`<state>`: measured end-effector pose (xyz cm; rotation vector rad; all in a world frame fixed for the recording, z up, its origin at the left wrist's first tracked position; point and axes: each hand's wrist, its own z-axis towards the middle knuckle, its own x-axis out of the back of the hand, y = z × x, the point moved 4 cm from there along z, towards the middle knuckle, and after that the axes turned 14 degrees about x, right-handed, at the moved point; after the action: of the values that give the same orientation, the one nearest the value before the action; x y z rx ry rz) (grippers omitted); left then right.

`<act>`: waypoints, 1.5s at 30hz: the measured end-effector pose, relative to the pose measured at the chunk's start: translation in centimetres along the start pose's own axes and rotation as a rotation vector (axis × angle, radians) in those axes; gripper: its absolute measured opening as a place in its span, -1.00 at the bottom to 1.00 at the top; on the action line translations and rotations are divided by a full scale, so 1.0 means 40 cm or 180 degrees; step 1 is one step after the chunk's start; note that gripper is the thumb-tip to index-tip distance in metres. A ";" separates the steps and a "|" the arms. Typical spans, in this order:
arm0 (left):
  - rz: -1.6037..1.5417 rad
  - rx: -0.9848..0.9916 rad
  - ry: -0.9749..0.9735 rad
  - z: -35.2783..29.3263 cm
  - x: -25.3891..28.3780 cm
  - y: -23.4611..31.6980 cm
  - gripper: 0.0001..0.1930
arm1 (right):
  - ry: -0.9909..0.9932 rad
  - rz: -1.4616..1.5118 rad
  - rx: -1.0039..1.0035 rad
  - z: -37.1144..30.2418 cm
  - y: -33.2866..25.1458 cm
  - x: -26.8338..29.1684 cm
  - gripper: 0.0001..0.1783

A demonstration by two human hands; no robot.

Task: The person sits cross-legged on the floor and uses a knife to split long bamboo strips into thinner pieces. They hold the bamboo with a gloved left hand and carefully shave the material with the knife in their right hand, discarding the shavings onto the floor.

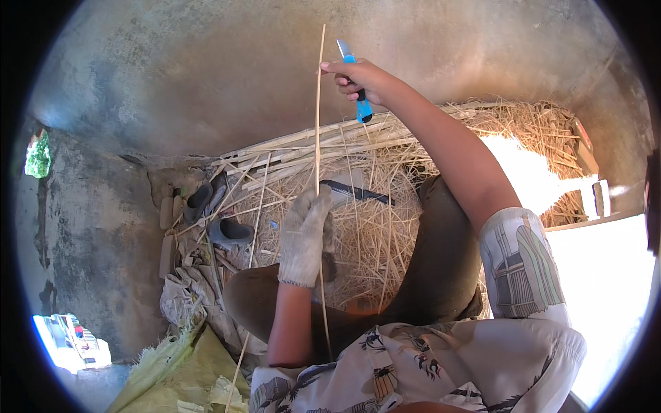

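Observation:
A long, thin pale strip (317,138), like split bamboo, runs nearly upright between my hands. My left hand (303,230), in a whitish knit glove, is closed around its lower part, and the tail passes down beside my forearm. Higher up, my bare right hand (366,77) wraps a blue utility knife (365,110) with its blade out, pointing up and away. The fingertips of that hand touch the strip near its top end. Beyond the glove, a dark-bladed knife (358,193) lies on the shavings between my bent legs.
Long pale strips (275,157) lie along the foot of the concrete wall (227,69). Shavings (365,241) cover the floor and pile up at the right (544,124). Grey shoes (231,233) sit at the left, above a yellow-green woven sack (186,375).

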<state>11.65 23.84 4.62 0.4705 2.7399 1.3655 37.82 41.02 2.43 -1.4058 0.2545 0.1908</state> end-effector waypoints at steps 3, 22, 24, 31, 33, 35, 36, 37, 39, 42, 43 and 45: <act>-0.0454 -0.0046 -0.0653 0.019 0.025 0.039 -0.81 | 0.0291 0.0017 0.0120 -0.012 -0.036 -0.056 -0.69; -0.1113 -0.0462 -0.1596 0.006 0.068 0.023 -0.73 | 0.0393 -0.0119 0.0339 -0.334 -0.100 -0.289 -0.75; -0.0874 -0.0512 -0.1569 -0.017 0.053 0.053 -0.74 | 0.0528 -0.0105 0.0496 -0.345 -0.108 -0.277 -0.78; 0.0276 -0.0998 -0.0534 -0.044 0.036 0.136 -0.72 | 0.0646 -0.0050 0.0792 -0.315 -0.146 -0.269 -0.78; 0.0346 -0.1010 -0.0497 -0.043 0.032 0.144 -0.71 | 0.0718 -0.0066 0.0774 -0.302 -0.144 -0.259 -0.78; 0.0333 -0.0967 -0.0480 -0.052 0.025 0.157 -0.71 | 0.0694 0.0036 0.0817 -0.288 -0.131 -0.246 -0.80; 0.0270 -0.1035 -0.0417 -0.044 0.023 0.163 -0.72 | 0.0672 0.0087 0.0844 -0.280 -0.132 -0.246 -0.80; 0.0207 -0.1102 -0.0356 -0.028 0.018 0.168 -0.72 | 0.0650 0.0029 0.0854 -0.274 -0.134 -0.248 -0.83; 0.0004 -0.1210 -0.0318 -0.004 0.013 0.174 -0.72 | 0.0582 -0.0077 0.0867 -0.267 -0.134 -0.261 -0.87; -0.0470 -0.1242 -0.0466 0.019 0.005 0.172 -0.69 | 0.0509 0.0018 0.0933 -0.254 -0.126 -0.273 -0.89; -0.0666 -0.1190 -0.0568 0.028 -0.005 0.169 -0.68 | 0.0582 0.0092 0.0860 -0.253 -0.124 -0.272 -0.88; -0.1010 -0.1096 -0.0823 0.048 -0.016 0.159 -0.67 | 0.0718 0.0244 0.0705 -0.257 -0.122 -0.272 -0.84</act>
<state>14.18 28.75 8.39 0.1660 2.1988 1.5212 28.13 30.32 8.71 -1.1978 0.5016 0.0639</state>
